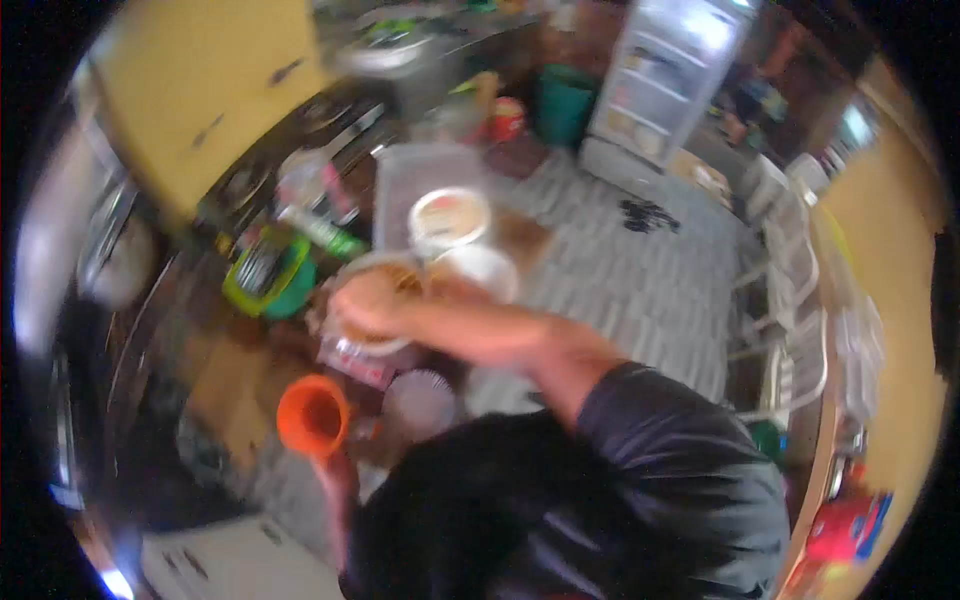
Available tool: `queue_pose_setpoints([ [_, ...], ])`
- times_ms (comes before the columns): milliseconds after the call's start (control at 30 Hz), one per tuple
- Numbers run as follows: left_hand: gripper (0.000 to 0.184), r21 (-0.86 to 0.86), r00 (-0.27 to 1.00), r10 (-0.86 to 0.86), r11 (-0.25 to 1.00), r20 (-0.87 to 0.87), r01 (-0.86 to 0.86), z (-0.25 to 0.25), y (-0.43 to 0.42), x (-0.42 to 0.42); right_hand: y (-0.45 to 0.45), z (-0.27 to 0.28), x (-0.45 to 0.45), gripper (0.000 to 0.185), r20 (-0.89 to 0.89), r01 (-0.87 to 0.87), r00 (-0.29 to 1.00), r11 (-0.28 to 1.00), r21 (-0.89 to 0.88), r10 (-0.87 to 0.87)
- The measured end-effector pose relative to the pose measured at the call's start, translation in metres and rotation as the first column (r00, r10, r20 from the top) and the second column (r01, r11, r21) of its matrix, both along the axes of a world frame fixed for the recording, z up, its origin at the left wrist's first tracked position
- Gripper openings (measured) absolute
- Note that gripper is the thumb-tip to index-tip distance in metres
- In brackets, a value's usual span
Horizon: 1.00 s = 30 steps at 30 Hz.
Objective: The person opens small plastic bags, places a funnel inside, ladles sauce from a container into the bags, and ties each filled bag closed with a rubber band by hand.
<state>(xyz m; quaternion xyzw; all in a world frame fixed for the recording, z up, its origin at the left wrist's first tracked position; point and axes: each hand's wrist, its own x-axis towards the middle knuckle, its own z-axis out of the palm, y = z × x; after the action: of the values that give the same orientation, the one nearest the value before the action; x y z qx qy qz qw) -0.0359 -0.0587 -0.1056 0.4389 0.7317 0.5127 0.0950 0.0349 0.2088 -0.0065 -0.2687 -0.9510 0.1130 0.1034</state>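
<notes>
An orange cup [312, 412], its mouth tilted up toward me, is gripped in my left hand [343, 447] at the lower left. My right arm reaches across to a round white tub [385, 348] with orange-brown contents. Over that tub is my right hand [368, 303], blurred by motion, so its fingers and anything in them cannot be made out. A clear ribbed plastic container [419, 402] is between the cup and my body. Just behind the tub are a white bowl-like container [482, 272] and a lidded white tub [450, 217].
Left of the tub is a green basin [290, 287] with a yellow-green rim. A translucent plastic bin [425, 165] is behind the lidded tub. Farther off are a glass-door fridge [660, 90], a dark green bucket [565, 105] and white plastic chairs [795, 300] along the right.
</notes>
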Motion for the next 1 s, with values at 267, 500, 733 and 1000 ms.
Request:
queue_pose_setpoints([
  [267,0.025,-0.063,0.973,-0.011,0.998,0.232,0.026,0.018,0.032,-0.002,0.022,-0.007,-0.001,0.008,-0.484,-0.105,0.838,0.944,0.313,0.254],
  [500,0.027,-0.503,0.995,-0.059,0.864,-0.076,0.013,0.015,0.045,-0.020,0.027,0.110,0.042,0.013,-0.731,-0.081,0.668,0.990,0.115,0.139],
  [733,0.013,0.051,0.916,-0.178,0.984,0.360,0.171,0.073,0.076,0.023,0.025,0.222,0.116,0.008,-0.898,-0.352,0.436,0.930,-0.104,0.065],
  [1000,0.018,0.171,0.923,-0.272,0.958,0.274,0.232,0.069,0.101,0.021,-0.024,0.244,0.101,0.011,-0.901,-0.519,0.432,0.826,-0.221,0.031],
])
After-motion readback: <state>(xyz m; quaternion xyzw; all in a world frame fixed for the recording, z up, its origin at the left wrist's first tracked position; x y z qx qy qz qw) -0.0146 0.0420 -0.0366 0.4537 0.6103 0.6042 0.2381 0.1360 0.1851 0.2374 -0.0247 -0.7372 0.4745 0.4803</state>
